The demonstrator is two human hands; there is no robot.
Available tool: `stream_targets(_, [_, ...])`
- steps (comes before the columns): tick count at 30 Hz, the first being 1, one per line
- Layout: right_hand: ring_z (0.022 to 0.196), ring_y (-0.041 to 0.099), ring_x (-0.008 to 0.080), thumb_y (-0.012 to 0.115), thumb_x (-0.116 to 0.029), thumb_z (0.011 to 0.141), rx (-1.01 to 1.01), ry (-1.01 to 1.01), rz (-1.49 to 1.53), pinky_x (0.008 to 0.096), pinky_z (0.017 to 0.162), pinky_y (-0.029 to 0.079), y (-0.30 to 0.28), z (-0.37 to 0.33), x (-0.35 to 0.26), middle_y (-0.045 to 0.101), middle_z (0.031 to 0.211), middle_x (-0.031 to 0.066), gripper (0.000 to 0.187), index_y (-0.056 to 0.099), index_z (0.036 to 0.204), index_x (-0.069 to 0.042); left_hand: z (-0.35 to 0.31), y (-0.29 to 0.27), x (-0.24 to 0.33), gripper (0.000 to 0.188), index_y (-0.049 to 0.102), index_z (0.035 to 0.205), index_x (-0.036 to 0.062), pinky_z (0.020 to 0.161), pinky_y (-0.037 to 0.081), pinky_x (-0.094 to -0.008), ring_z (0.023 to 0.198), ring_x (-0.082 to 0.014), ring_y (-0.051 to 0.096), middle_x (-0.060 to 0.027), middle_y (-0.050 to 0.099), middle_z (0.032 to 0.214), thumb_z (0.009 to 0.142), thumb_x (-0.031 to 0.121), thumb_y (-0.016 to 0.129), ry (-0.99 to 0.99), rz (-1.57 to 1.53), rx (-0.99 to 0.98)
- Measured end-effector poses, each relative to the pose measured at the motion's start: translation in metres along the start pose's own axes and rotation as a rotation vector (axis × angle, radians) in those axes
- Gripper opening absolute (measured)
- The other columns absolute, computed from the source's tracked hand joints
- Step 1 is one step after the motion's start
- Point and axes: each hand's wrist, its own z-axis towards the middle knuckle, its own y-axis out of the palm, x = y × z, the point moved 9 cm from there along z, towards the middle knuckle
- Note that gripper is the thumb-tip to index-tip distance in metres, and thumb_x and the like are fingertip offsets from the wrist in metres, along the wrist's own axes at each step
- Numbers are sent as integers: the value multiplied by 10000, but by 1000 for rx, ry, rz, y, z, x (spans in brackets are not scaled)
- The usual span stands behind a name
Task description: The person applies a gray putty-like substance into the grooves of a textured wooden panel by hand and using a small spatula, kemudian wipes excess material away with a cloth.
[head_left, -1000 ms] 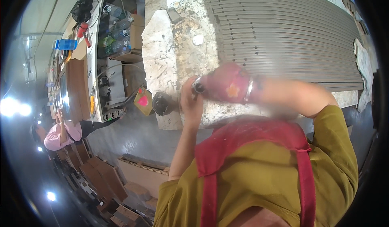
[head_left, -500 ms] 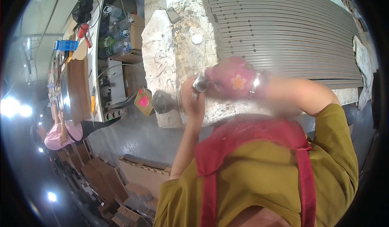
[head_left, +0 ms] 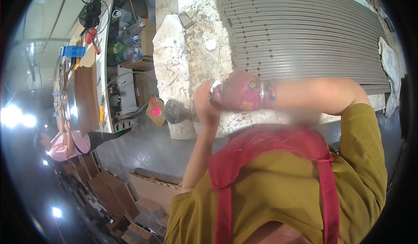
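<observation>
Since half a second ago, the right hand [head_left: 238, 93] comes nearer to the left hand [head_left: 204, 99] and its forearm is rolled, so other flowers of its pink covering [head_left: 247, 105] now face upward. By this turn the shiny metal piece [head_left: 215, 86], whose round end showed more openly before, becomes mostly hidden between the two hands. I judge that both hands work on this same piece, one steadying it and the other turning.

Left fingers look curled and closed around the piece, at the front edge of the stained table [head_left: 208, 65]. Of the right hand, I cannot tell whether its fingers pinch or only touch, because the covering and a blur conceal them.

Just left of the left hand stands a dark container [head_left: 175, 111]; beside it is a yellowish pouch [head_left: 156, 111] with a pink patch. Beyond the right forearm lie many long grey strips [head_left: 309, 39], side by side, with dark spots.
</observation>
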Motion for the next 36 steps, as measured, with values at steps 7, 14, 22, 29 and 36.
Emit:
stream_targets(7, [565,576,332,559,-213,842,254,61,220,460,499,423,-38,-38,18,562,634,111,147,496,902,-95,-23,15,-32,475,546,1216,26,853,499,-318,1122,-234,558,-130,547,1270,772,-15,711,-268,-130,-42])
stream_targets(14, [614,613,355,610,-168,780,432,121,307,462,558,466,-44,-58,28,585,618,143,122,576,852,-75,-19,12,-21,448,545,1183,38,894,482,-353,1087,-275,581,-125,584,1214,770,-5,714,-188,-59,-14])
stream_targets(22, [614,613,347,553,-198,832,284,134,255,458,563,477,-20,-33,23,601,659,140,116,582,854,-88,-12,9,-9,375,579,1152,23,921,472,-344,1080,-286,604,-145,631,1160,793,-7,681,-157,-38,-34])
stream_targets(29, [585,568,344,342,-234,943,184,-70,-39,435,548,463,-9,-11,1,553,676,160,255,539,893,-80,-7,9,-16,401,579,1193,22,856,497,-329,1000,-265,637,-132,652,1115,803,2,668,-210,-37,-26])
stream_targets(36, [646,622,340,568,-135,798,234,91,170,445,599,483,-62,-26,22,617,680,133,105,585,854,-48,-16,14,-31,466,546,1252,55,852,496,-366,990,-292,622,-133,616,1192,807,35,681,-411,-196,-120])
